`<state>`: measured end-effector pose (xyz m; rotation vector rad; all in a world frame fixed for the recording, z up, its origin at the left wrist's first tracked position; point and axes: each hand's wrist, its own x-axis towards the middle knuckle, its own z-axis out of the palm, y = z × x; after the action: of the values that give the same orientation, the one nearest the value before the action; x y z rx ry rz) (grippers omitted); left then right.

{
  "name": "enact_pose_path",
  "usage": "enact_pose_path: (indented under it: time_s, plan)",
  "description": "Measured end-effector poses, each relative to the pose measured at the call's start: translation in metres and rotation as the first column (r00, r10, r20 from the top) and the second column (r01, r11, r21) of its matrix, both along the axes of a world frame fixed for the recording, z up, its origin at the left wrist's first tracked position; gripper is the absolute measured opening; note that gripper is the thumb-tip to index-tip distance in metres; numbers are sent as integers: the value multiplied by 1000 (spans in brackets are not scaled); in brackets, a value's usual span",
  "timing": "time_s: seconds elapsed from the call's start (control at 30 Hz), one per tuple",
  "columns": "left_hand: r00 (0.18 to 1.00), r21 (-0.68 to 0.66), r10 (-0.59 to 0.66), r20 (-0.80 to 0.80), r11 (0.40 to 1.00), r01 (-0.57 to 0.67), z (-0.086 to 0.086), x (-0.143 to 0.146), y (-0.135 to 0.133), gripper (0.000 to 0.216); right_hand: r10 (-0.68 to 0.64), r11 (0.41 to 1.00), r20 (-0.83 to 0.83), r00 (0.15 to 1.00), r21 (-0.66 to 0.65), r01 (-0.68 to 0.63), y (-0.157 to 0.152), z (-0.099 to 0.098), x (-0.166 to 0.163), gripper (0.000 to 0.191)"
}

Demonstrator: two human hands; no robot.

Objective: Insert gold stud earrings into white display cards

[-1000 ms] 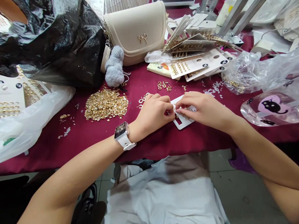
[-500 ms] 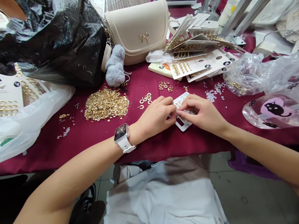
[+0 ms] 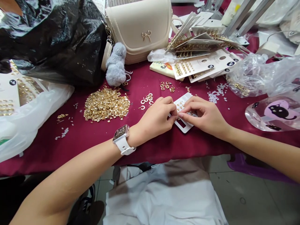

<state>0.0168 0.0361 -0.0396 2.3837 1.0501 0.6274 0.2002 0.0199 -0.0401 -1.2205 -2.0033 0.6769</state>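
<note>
A white earring card (image 3: 186, 127) with small gold earrings and a slot near its lower end lies tilted on the cloth, partly covered by my fingers. My left hand (image 3: 161, 116), wearing a white-strapped watch, is closed at the card's left edge. Its thumb and forefinger are pinched together over the card. From the other side, my right hand (image 3: 206, 117) pinches close to the left fingertips. Whatever tiny piece lies between the fingers is too small to make out. Gold hoop earrings (image 3: 147, 99) lie just beyond my left hand, with more gold earrings (image 3: 167, 86) farther back.
A heap of small gold pieces (image 3: 106, 104) sits left on the dark red tablecloth (image 3: 150, 147). Small clear-white bits (image 3: 217, 93) are scattered right. Behind are a cream handbag (image 3: 140, 28), a black plastic bag (image 3: 58, 43) and stacked earring cards (image 3: 199, 64). A clear cat-print pouch (image 3: 272, 114) lies right.
Both hands stay pinched together over the card, with only slight finger movement. The whole view has shifted a little.
</note>
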Motion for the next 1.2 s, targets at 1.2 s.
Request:
enact_pose_path:
  time_s: [1.2]
  plan:
    - [997,5,-60,42,998,60,1,0,4,14,124,989,-9,992,-76,-124,9,1,1,17]
